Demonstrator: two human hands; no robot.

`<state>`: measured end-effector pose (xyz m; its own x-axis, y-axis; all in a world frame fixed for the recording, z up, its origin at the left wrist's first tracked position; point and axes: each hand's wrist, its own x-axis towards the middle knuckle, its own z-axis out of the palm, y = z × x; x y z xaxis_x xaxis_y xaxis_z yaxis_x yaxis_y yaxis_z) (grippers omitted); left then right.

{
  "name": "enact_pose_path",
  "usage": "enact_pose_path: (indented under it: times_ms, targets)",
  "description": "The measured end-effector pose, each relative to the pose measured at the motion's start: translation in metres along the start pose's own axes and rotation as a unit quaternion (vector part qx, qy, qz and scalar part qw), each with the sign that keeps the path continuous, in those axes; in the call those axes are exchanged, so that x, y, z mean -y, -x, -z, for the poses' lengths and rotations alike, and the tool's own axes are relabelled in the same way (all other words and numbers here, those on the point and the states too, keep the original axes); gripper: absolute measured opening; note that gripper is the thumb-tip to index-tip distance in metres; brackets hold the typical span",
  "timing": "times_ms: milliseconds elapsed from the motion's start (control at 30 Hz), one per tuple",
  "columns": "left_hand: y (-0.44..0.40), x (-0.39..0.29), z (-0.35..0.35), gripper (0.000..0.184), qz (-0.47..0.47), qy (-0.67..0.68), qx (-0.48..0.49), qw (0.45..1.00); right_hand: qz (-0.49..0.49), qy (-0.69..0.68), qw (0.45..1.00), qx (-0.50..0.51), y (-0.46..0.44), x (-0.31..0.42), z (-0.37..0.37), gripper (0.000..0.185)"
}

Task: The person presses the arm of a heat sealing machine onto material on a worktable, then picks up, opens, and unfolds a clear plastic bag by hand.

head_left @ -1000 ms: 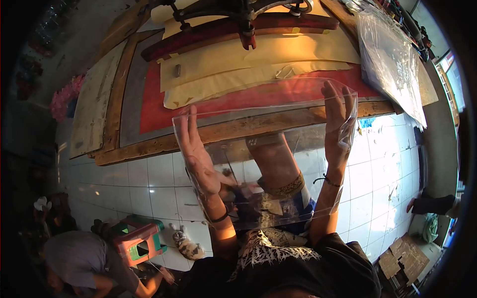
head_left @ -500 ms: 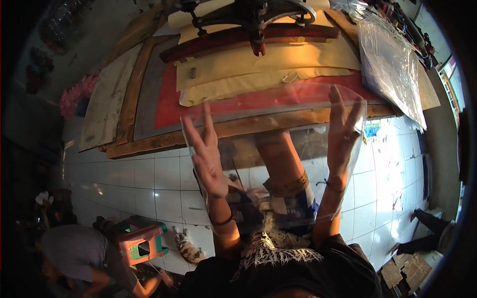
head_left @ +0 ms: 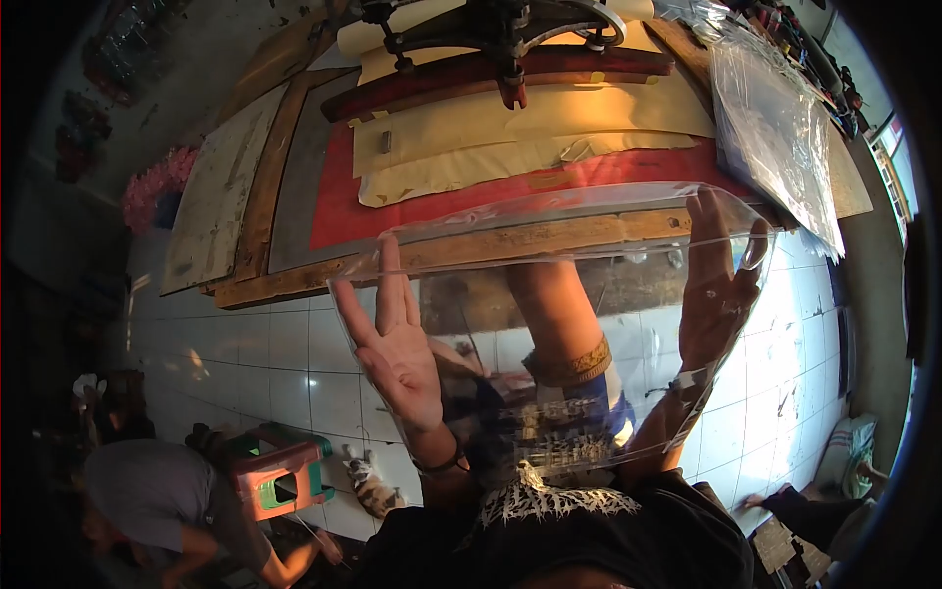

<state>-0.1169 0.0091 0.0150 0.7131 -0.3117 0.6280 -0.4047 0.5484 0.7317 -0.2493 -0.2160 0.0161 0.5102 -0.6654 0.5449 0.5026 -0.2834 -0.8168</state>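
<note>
A large clear plastic sheet, seemingly a bag or sleeve [head_left: 579,196], is spread between my two hands in front of the table edge. My left hand [head_left: 400,368] lies against its left side, palm showing, fingers stretched and apart. At its right side my right hand [head_left: 714,299] has its fingers spread up toward the corner, with plastic wrapped over them. Both hands look to be inside the film, though its layers are hard to tell apart. My bare leg and patterned shorts show through the plastic.
Ahead stands a wooden table [head_left: 549,236] with a red sheet [head_left: 334,201], yellow sheets [head_left: 530,113] and a dark metal press frame [head_left: 510,34]. Stacked clear plastic [head_left: 775,137] lies at right. Behind left are a crouching person [head_left: 147,491], a stool [head_left: 285,479] and a cat [head_left: 371,483].
The plastic is spread wider and tauter. My right hand has moved right, and my left hand slightly left and down, turning its palm more into view.
</note>
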Motion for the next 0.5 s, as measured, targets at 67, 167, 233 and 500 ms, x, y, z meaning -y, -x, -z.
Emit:
enact_pose_path:
  times_ms: [67,167,233,500]
  targets:
    - [0.001,0.004,0.001,0.065,0.016,-0.009,-0.006,1.0,-0.007,0.002,1.0,0.012,-0.001,-0.002,0.003,0.078]
    - [0.001,0.016,0.011,0.067,0.04,-0.026,0.025,0.999,-0.021,0.01,0.999,0.03,0.001,-0.006,0.008,0.076]
    - [-0.001,0.016,0.006,0.065,0.04,-0.059,0.017,0.997,-0.02,0.013,1.0,-0.015,0.006,-0.002,-0.003,0.067]
    - [0.037,0.026,0.022,0.022,0.153,-0.043,-0.048,0.986,-0.136,0.021,0.989,0.059,0.027,-0.016,0.02,0.043]
